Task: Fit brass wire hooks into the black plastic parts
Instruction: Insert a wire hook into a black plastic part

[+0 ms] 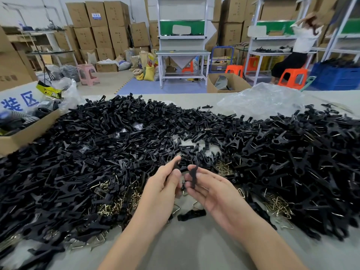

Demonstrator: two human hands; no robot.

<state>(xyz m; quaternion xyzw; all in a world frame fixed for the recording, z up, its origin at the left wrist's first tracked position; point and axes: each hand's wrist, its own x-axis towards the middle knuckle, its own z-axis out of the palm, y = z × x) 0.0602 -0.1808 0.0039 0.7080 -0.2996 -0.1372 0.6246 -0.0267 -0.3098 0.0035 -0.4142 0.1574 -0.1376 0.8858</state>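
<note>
My left hand and my right hand meet at the middle of the table, just above its surface. The right hand pinches an upright black plastic part between thumb and fingers. The left hand's fingers curl round another black plastic part at its fingertips. A small black piece shows between the two hands; whether a brass hook is there is hidden. Loose brass wire hooks lie among the black parts to the left, and more brass hooks lie to the right.
A huge heap of black plastic parts covers the table from left to right. One single black part lies on the bare table below my hands. A cardboard box stands at the left, a clear plastic bag at the far right.
</note>
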